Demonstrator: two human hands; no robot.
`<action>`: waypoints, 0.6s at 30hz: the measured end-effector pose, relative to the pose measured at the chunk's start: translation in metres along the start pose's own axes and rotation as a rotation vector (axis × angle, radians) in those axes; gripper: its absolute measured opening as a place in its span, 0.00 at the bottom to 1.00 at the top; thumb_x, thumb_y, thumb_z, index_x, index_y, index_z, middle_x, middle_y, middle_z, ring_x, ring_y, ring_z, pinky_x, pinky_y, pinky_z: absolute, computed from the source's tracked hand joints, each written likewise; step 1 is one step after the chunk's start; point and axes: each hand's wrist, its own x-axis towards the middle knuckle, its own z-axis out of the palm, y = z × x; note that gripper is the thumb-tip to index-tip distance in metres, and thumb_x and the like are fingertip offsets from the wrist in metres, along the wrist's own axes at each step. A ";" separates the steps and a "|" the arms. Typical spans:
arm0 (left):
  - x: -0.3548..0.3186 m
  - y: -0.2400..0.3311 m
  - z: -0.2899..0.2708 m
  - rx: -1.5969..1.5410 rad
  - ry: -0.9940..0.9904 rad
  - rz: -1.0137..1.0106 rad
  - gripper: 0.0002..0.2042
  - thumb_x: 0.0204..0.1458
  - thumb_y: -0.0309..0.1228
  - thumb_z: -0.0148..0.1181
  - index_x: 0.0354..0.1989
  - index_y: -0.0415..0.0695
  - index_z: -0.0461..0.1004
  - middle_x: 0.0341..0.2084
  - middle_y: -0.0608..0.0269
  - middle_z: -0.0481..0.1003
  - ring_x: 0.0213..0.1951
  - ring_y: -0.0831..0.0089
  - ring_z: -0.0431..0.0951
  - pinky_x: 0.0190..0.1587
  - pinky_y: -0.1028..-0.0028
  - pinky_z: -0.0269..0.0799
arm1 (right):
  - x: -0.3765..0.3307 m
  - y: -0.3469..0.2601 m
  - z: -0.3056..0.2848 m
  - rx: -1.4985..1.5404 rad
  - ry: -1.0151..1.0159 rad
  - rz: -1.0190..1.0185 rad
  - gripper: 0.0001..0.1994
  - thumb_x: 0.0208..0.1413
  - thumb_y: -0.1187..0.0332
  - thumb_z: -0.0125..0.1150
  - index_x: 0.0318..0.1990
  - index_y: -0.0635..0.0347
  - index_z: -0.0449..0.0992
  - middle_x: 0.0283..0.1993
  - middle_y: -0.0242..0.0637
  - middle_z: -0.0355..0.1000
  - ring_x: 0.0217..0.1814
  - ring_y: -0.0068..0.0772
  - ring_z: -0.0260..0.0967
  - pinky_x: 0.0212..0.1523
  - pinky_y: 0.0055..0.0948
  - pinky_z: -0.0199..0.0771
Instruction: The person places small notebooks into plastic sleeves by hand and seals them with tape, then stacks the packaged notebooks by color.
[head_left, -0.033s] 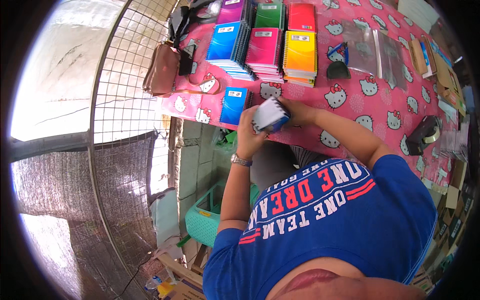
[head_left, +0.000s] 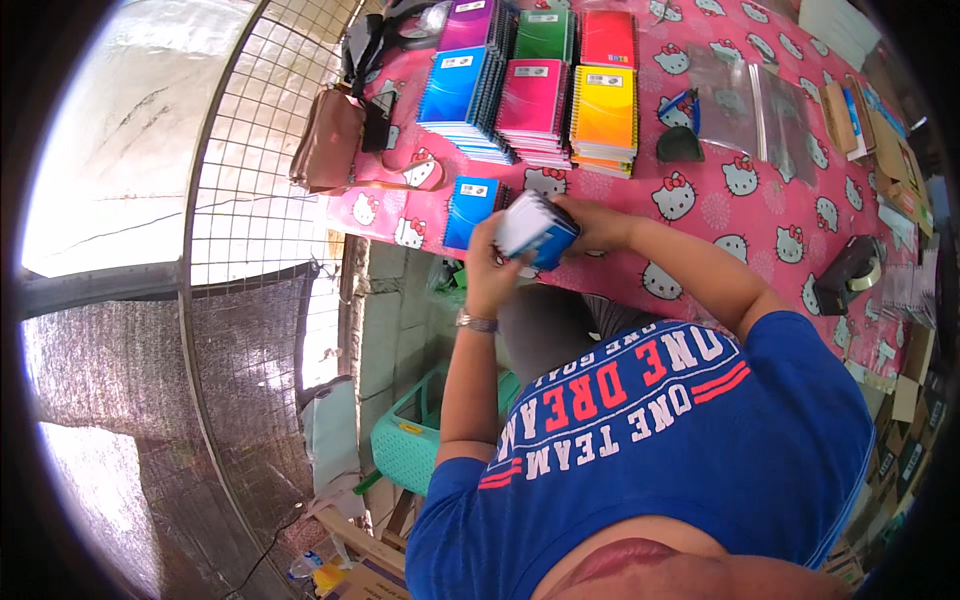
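Between my hands, over the table's near edge, is a small spiral notebook (head_left: 550,248) with white pages and a blue cover. It is tilted and partly blurred. My left hand (head_left: 490,275) grips its left side, fingers on the pages. On the opposite side, my right hand (head_left: 595,226) is closed around the dark spiral edge. A blue spiral notebook (head_left: 470,212) lies on the table just beyond my left hand. Behind it stand stacks of notebooks: blue (head_left: 455,88), pink (head_left: 530,95), yellow (head_left: 604,105), purple (head_left: 470,22), green (head_left: 543,35) and red (head_left: 608,36).
A pink patterned cloth (head_left: 705,215) covers the table. At left are a brown bag (head_left: 325,140) and a dark phone (head_left: 378,122). Clear plastic bags (head_left: 725,110) and a tape dispenser (head_left: 845,277) lie to the right. A green plastic stool (head_left: 405,440) stands below, beside a wire grille (head_left: 240,150).
The held notebook has tipped so that more of its blue cover shows below the white pages. My left hand has shifted slightly left. The table items keep their arrangement.
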 end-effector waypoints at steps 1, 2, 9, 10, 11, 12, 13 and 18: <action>0.004 -0.001 -0.012 -0.196 0.035 -0.125 0.30 0.39 0.19 0.67 0.55 0.38 0.66 0.45 0.59 0.72 0.45 0.69 0.74 0.49 0.69 0.71 | 0.010 -0.013 -0.005 0.103 0.033 0.039 0.39 0.38 0.59 0.76 0.58 0.56 0.59 0.50 0.44 0.69 0.55 0.38 0.67 0.54 0.34 0.68; 0.009 -0.001 -0.029 -0.314 0.085 -0.202 0.26 0.41 0.19 0.66 0.53 0.37 0.67 0.42 0.60 0.74 0.43 0.70 0.75 0.48 0.70 0.71 | 0.024 -0.027 -0.008 0.206 0.066 0.078 0.41 0.38 0.57 0.76 0.59 0.57 0.59 0.50 0.46 0.69 0.56 0.39 0.67 0.54 0.35 0.68; 0.052 -0.012 -0.088 -0.474 0.186 -0.482 0.14 0.50 0.30 0.59 0.43 0.37 0.74 0.40 0.61 0.77 0.40 0.71 0.76 0.47 0.70 0.69 | 0.108 -0.051 0.017 0.156 0.357 0.318 0.46 0.36 0.41 0.72 0.54 0.69 0.61 0.49 0.53 0.67 0.51 0.47 0.69 0.48 0.40 0.72; 0.053 -0.029 -0.094 -0.479 0.183 -0.515 0.15 0.49 0.31 0.60 0.44 0.38 0.74 0.40 0.61 0.77 0.42 0.70 0.76 0.49 0.69 0.68 | 0.112 -0.048 0.024 0.086 0.362 0.309 0.45 0.37 0.40 0.71 0.53 0.69 0.62 0.49 0.53 0.66 0.49 0.48 0.70 0.46 0.41 0.73; 0.058 -0.043 -0.097 -0.487 0.170 -0.550 0.15 0.49 0.32 0.61 0.44 0.38 0.74 0.41 0.62 0.77 0.43 0.70 0.75 0.51 0.69 0.66 | 0.111 -0.041 0.029 0.013 0.374 0.308 0.44 0.38 0.39 0.69 0.51 0.69 0.63 0.49 0.54 0.66 0.47 0.49 0.71 0.45 0.42 0.74; 0.060 -0.052 -0.097 -0.516 0.140 -0.581 0.18 0.47 0.34 0.62 0.45 0.39 0.74 0.44 0.64 0.76 0.48 0.71 0.72 0.55 0.68 0.61 | 0.109 -0.035 0.026 -0.067 0.395 0.314 0.43 0.39 0.38 0.68 0.50 0.69 0.63 0.49 0.54 0.65 0.46 0.50 0.71 0.43 0.43 0.74; 0.059 -0.063 -0.102 -0.470 0.190 -0.622 0.20 0.47 0.36 0.63 0.47 0.39 0.74 0.45 0.65 0.75 0.50 0.71 0.70 0.55 0.70 0.60 | 0.106 -0.043 0.023 -0.131 0.395 0.317 0.41 0.42 0.38 0.65 0.49 0.70 0.64 0.49 0.55 0.64 0.45 0.52 0.72 0.42 0.43 0.75; 0.048 -0.078 -0.113 -0.455 0.134 -0.612 0.24 0.47 0.38 0.63 0.53 0.41 0.71 0.52 0.63 0.70 0.55 0.68 0.66 0.57 0.71 0.60 | 0.069 -0.110 -0.022 -0.478 0.331 0.073 0.27 0.51 0.46 0.59 0.43 0.65 0.68 0.40 0.52 0.68 0.40 0.53 0.73 0.37 0.45 0.74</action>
